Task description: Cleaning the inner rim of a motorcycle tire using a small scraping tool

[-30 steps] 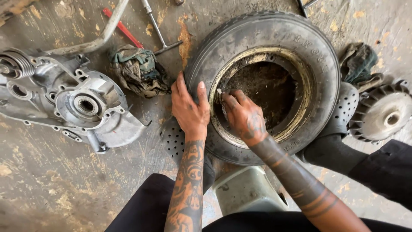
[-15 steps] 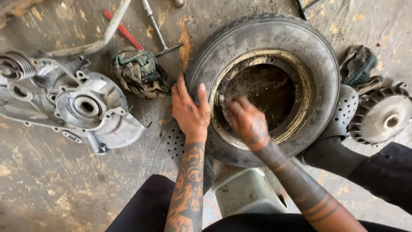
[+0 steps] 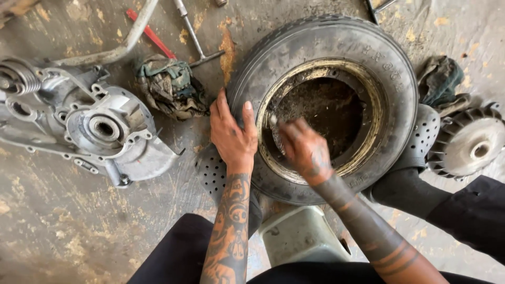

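A worn black tyre (image 3: 389, 68) on a rusty metal rim (image 3: 368, 152) lies flat on the concrete floor in front of me. My left hand (image 3: 231, 137) presses flat on the tyre's left sidewall, fingers spread. My right hand (image 3: 305, 150) is blurred and curled at the inner left edge of the rim. A small pale tip (image 3: 272, 120) sticks out from its fingers against the rim; what the object is cannot be made out. Dirt lines the rim's hollow centre.
A grey engine casing (image 3: 105, 131) lies at the left, with a dirty rag (image 3: 171, 87), a red-handled tool (image 3: 150, 34) and a T-handle wrench (image 3: 194, 37) behind it. A finned metal pulley (image 3: 468, 142) and dark cloth (image 3: 439, 79) sit right. A low stool (image 3: 300, 236) is under me.
My right hand has shifted slightly down and left along the rim's inner edge and is now motion-blurred. My left hand and the tyre have stayed put.
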